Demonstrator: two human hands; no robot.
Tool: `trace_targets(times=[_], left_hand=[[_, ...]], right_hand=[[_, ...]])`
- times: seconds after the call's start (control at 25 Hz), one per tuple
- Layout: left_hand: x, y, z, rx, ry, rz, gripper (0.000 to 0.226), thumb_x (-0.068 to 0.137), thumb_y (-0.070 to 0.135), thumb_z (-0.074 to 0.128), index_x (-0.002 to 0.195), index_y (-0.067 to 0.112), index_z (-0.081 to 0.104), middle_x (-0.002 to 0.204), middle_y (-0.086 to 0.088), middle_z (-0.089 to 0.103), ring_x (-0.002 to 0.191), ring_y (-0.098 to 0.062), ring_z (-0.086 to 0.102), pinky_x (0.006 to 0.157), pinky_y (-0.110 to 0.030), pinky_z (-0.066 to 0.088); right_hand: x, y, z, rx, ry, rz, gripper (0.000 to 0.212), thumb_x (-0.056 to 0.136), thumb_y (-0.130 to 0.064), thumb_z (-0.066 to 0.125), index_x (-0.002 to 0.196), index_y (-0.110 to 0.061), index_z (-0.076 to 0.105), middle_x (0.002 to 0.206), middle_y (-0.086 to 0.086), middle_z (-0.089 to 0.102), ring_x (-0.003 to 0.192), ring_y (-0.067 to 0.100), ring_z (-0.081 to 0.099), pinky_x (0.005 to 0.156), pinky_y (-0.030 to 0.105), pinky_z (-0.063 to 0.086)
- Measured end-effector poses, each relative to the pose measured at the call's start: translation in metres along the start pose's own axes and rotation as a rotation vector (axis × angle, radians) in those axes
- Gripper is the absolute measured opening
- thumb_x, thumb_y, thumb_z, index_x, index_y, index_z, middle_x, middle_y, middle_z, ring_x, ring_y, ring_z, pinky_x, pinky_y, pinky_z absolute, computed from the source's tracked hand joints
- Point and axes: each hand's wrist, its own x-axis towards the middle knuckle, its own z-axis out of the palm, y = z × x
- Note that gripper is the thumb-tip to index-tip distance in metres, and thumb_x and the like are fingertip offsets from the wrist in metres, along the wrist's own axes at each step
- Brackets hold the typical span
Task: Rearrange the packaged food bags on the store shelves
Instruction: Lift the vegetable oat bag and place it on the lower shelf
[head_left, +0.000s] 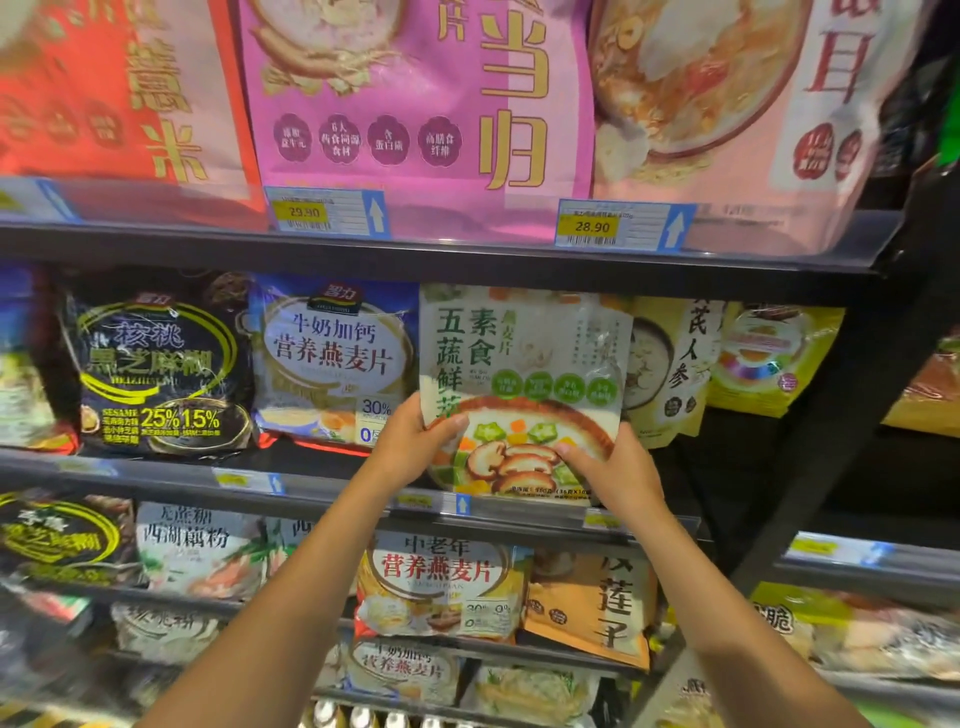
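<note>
- I hold a white vegetable oatmeal bag (524, 374) upright at the front of the middle shelf (156, 475). Its bottom edge hangs in front of the price rail (460, 504).
- My left hand (410, 441) grips the lower left edge, thumb over the front. My right hand (618, 478) holds the lower right corner, with its fingers (571, 454) clamped on the front.
- The bag looks like soft, glossy plastic, well filled. I judge it would sag and slip from 1 corner, so 2 hands low on both sides suit it.
- A blue oat bag (332, 358) stands just beside it on the left, with a black sesame bag (161, 364) beyond.
- A yellow bag (670, 364) crowds the right edge, and the upper shelf (467, 257) sits close above, so the slot looks tight.
</note>
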Motion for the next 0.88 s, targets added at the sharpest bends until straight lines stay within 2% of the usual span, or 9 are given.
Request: trace_targets(times=[0.12, 0.2, 0.28, 0.4, 0.6, 0.72, 0.88], left_hand=[[-0.015, -0.018, -0.001, 0.153, -0.032, -0.11, 0.06, 0.078, 0.052, 0.086, 0.129, 0.036, 0.058, 0.119, 0.016, 0.071, 0.109, -0.008, 0.068, 0.094, -0.041, 0.056], [-0.023, -0.022, 0.003, 0.314, -0.042, -0.181, 0.084, 0.061, 0.073, 0.083, 0.131, 0.043, 0.05, 0.124, 0.019, 0.068, 0.115, -0.013, 0.066, 0.095, -0.047, 0.057], [-0.024, -0.022, 0.01, 0.478, -0.017, -0.229, 0.093, 0.056, 0.082, 0.077, 0.133, 0.039, 0.045, 0.123, 0.015, 0.068, 0.114, -0.019, 0.068, 0.091, -0.048, 0.058], [-0.023, -0.019, 0.022, 0.62, 0.058, -0.253, 0.085, 0.067, 0.077, 0.078, 0.13, 0.03, 0.045, 0.122, 0.007, 0.071, 0.113, -0.026, 0.069, 0.09, -0.047, 0.057], [-0.01, -0.015, 0.026, 0.635, 0.08, -0.326, 0.071, 0.072, 0.072, 0.079, 0.115, 0.028, 0.043, 0.115, 0.003, 0.072, 0.112, -0.028, 0.07, 0.09, -0.045, 0.054], [-0.001, -0.015, 0.03, 0.649, 0.097, -0.326, 0.069, 0.075, 0.07, 0.079, 0.113, 0.025, 0.044, 0.112, 0.003, 0.072, 0.107, -0.026, 0.07, 0.085, -0.042, 0.054], [0.008, -0.015, 0.032, 0.678, 0.076, -0.331, 0.067, 0.077, 0.071, 0.077, 0.111, 0.024, 0.044, 0.111, 0.003, 0.071, 0.106, -0.027, 0.07, 0.08, -0.04, 0.052]], right_hand=[[-0.007, 0.006, -0.003, -0.095, -0.031, 0.008, 0.073, 0.069, -0.072, 0.078, 0.124, -0.032, 0.052, 0.12, -0.006, 0.069, 0.115, 0.023, 0.066, 0.089, 0.049, 0.058], [-0.01, 0.007, -0.002, -0.238, -0.066, 0.03, 0.089, 0.057, -0.082, 0.075, 0.128, -0.035, 0.047, 0.123, -0.008, 0.069, 0.117, 0.024, 0.065, 0.09, 0.049, 0.057], [-0.014, 0.008, 0.001, -0.37, -0.088, 0.045, 0.099, 0.055, -0.086, 0.074, 0.133, -0.034, 0.043, 0.127, -0.006, 0.068, 0.12, 0.026, 0.065, 0.089, 0.048, 0.056], [-0.013, 0.005, 0.004, -0.442, -0.064, 0.066, 0.096, 0.061, -0.082, 0.077, 0.134, -0.03, 0.043, 0.127, -0.004, 0.068, 0.121, 0.026, 0.064, 0.084, 0.043, 0.053], [-0.002, -0.001, 0.009, -0.442, -0.056, 0.095, 0.085, 0.063, -0.078, 0.08, 0.123, -0.026, 0.048, 0.12, -0.002, 0.069, 0.116, 0.027, 0.066, 0.082, 0.042, 0.051], [0.004, -0.001, 0.013, -0.424, -0.037, 0.094, 0.082, 0.066, -0.074, 0.081, 0.123, -0.024, 0.049, 0.121, -0.001, 0.069, 0.117, 0.028, 0.065, 0.078, 0.04, 0.045], [0.015, -0.001, 0.015, -0.46, -0.032, 0.116, 0.081, 0.066, -0.076, 0.079, 0.12, -0.021, 0.054, 0.119, 0.001, 0.07, 0.115, 0.028, 0.066, 0.078, 0.039, 0.046]])
